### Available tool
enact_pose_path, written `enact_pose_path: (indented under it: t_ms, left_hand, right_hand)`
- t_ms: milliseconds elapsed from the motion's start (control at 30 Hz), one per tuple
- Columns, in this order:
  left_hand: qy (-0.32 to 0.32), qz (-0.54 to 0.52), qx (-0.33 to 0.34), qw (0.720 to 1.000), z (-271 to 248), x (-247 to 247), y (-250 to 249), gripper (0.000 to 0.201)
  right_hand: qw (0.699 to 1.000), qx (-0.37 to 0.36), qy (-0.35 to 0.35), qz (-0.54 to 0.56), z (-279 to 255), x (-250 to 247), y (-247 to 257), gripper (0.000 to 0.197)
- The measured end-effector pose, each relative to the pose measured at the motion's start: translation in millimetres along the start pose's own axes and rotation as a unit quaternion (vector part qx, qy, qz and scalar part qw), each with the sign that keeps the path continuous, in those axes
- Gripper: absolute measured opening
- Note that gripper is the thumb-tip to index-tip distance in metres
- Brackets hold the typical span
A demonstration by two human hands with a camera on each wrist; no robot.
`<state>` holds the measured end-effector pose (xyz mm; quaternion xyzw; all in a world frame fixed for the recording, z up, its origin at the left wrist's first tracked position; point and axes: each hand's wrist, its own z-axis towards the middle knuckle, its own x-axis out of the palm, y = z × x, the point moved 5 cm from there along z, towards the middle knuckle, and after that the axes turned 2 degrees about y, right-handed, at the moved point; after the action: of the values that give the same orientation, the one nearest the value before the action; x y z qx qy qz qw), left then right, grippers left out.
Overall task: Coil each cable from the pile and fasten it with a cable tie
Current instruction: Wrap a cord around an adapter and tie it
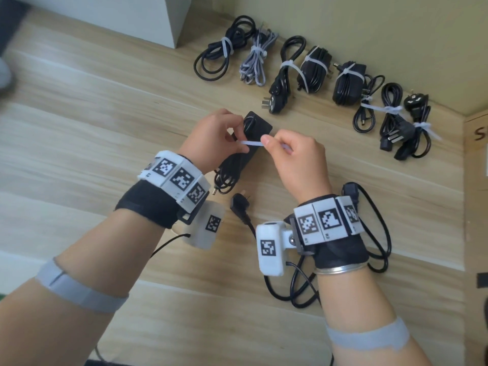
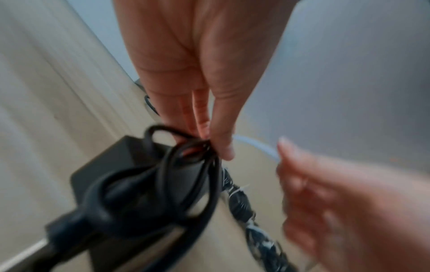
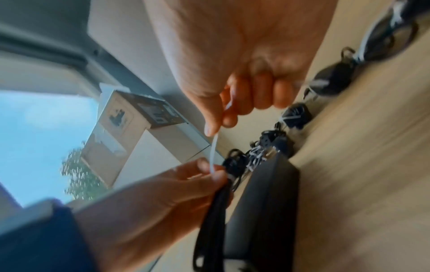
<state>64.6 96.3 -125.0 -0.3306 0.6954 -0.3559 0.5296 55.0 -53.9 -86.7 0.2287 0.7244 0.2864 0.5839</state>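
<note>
A: Cable tie (image 1: pixel 252 143), white, sits stretched btwn both hands over the tabletop (image 1: pixel 79 122), mid-frame in the head view.

B: Start from the left. Left hand (image 1: pixel 211 140)?

A: Its grip is pinching one end of the tie, thumb and fingers curled, and the same hand holds the black power adapter (image 1: pixel 253 136) w/ its coiled cord (image 2: pixel 186 165) bunched against it. Left wrist view shows the cord loops pressed at the fingertips (image 2: pixel 224 147), adapter hanging below, blurry.

B: Adapter off the tabletop?

A: Looks lifted at the far end; can't tell if the near end touches. Its barrel plug (image 1: pixel 216 192) dangles by the left wrist.

B: Right hand (image 1: pixel 293 154)?

A: Grip pinches the other end of the tie btwn thumb and index, other fingers curled in. Right wrist view: tie runs straight from that pinch down to the left hand's pinch.

B: Anything else?

A: Loose black power cord (image 1: pixel 380 233) lies under and beside the right wrist, uncoiled, its plug (image 1: pixel 239 202) btwn the two wrists. Far right and back, along the wall, a row of tied cable bundles (image 1: pixel 311 72); white box (image 1: pixel 148 17) at back left.
</note>
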Motion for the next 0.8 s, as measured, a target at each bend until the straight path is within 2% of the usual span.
enact_pose_path:
  t_ms: [100, 200, 267, 367, 500, 533, 633, 700, 800]
  left_hand:
    - [0.003, -0.068, -0.027, 0.997, -5, -6, -4, 0.029]
    - [0.001, -0.109, -0.022, 0.994, -11, -3, -15, 0.027]
    - [-0.008, -0.124, -0.012, 0.992, -15, 1, -21, 0.029]
    - [-0.018, -0.124, -0.009, 0.992, -16, 8, -26, 0.04]
    - [0.007, -0.128, -0.008, 0.992, -13, 22, -33, 0.04]
    - [0.017, -0.121, -0.005, 0.993, -12, 26, -34, 0.043]
    - [0.08, -0.117, -0.024, 0.99, -9, 33, -31, 0.05]
    - [0.124, -0.11, -0.031, 0.986, -8, 34, -29, 0.041]
    - [0.105, -0.021, -0.01, 0.994, -5, 29, -24, 0.029]
  right_hand:
    - [1.0, -0.015, -0.01, 0.007, -6, -3, -11, 0.022]
    - [0.999, -0.015, -0.029, 0.009, -10, -7, -14, 0.016]
    - [1.0, -0.027, -0.009, 0.006, -13, -5, -9, 0.019]
    - [0.999, 0.014, 0.005, 0.033, -15, -5, -12, 0.026]
    - [0.989, 0.101, 0.031, 0.108, -13, 0, -20, 0.059]
    - [0.986, 0.115, 0.035, 0.118, -11, 2, -21, 0.061]
    - [0.983, 0.13, 0.036, 0.127, -6, 4, -22, 0.05]
    - [0.986, 0.124, 0.033, 0.108, -5, 3, -24, 0.046]
    - [0.986, 0.126, 0.027, 0.109, -5, 1, -30, 0.048]
